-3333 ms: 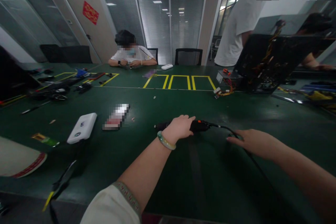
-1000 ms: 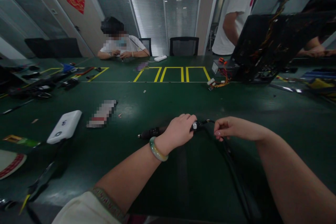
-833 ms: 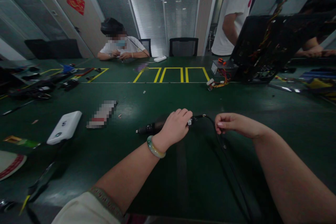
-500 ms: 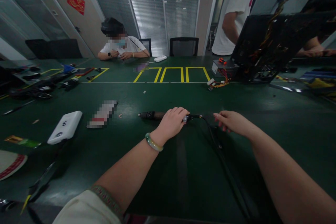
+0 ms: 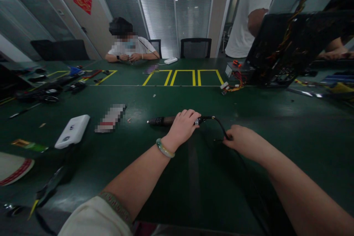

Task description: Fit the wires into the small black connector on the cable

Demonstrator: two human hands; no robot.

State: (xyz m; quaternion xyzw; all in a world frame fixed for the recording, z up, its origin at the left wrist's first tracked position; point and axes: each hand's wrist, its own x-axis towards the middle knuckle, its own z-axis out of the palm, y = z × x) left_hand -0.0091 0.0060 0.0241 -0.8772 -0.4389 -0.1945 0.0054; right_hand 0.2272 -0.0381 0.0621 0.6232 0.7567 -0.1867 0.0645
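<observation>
A dark electric screwdriver (image 5: 163,121) lies across the green table, its tip toward the left. My left hand (image 5: 183,124) is closed over the rear half of its body from above. Out of its back end, on the right, runs a black cable (image 5: 220,124). My right hand (image 5: 243,141) pinches this cable a short way from the tool, with the fingertips partly hidden. Beyond that hand the cable trails down toward the near edge, dim against the table.
At left lie a white power bank (image 5: 72,131) with a strap and a blurred-out flat object (image 5: 111,118). An open black computer case (image 5: 279,49) and a power supply (image 5: 235,70) with wires stand at right. A seated person (image 5: 132,46) works across the green table (image 5: 171,99).
My right hand has moved down and closed on the cable, bending it near the tool. My left hand stays on the screwdriver. The view has shifted slightly.
</observation>
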